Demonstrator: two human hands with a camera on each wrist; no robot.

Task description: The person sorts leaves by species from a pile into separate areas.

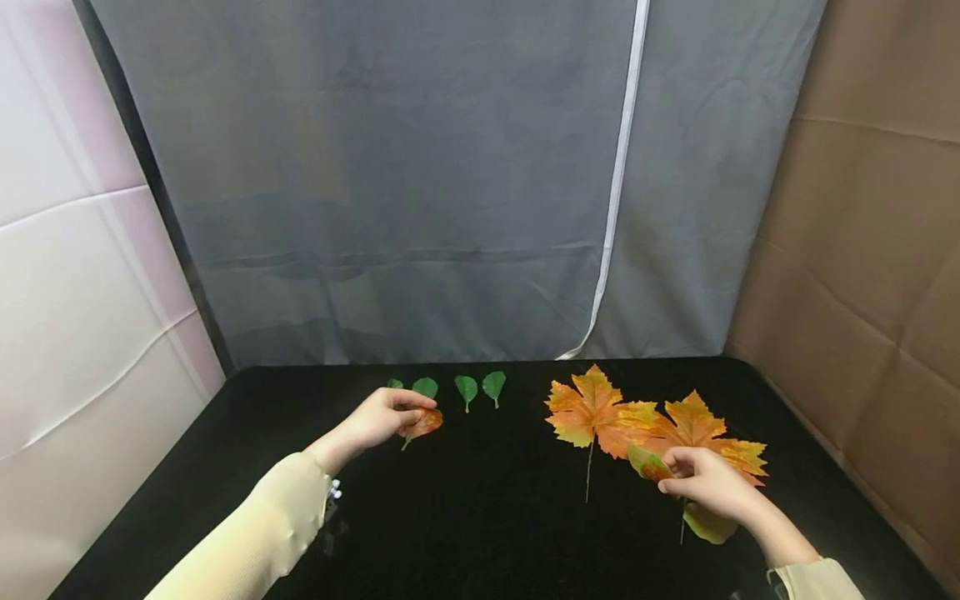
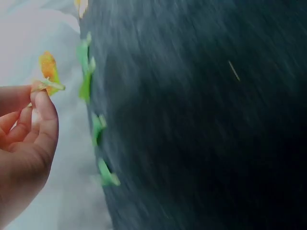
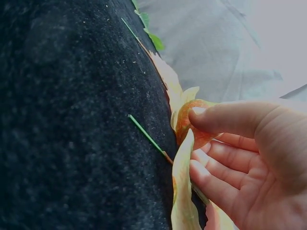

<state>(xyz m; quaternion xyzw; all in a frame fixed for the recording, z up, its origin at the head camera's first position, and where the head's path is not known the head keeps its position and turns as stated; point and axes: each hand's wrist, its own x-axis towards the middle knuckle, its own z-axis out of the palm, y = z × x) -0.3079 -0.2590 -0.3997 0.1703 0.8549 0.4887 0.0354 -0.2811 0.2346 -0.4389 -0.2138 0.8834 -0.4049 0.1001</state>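
Note:
My left hand (image 1: 386, 418) pinches a small orange leaf (image 1: 426, 422) between thumb and fingers, its short stem pointing down. Just behind it, small green leaves (image 1: 467, 388) lie in a row along the far side of the table. On the right, my right hand (image 1: 708, 481) pinches a green-and-orange leaf (image 1: 647, 461) above two large orange maple leaves (image 1: 588, 408). Under that hand is another yellow-green leaf (image 1: 708, 523), partly covered by the fingers. In the right wrist view, the thumb presses on the orange part of the held leaf (image 3: 192, 112).
A black cloth covers the table (image 1: 480, 517). Grey curtain (image 1: 420, 183) hangs behind its far edge, with a white strip running down it. White fabric (image 1: 82, 275) stands to the left and brown fabric (image 1: 877, 250) to the right.

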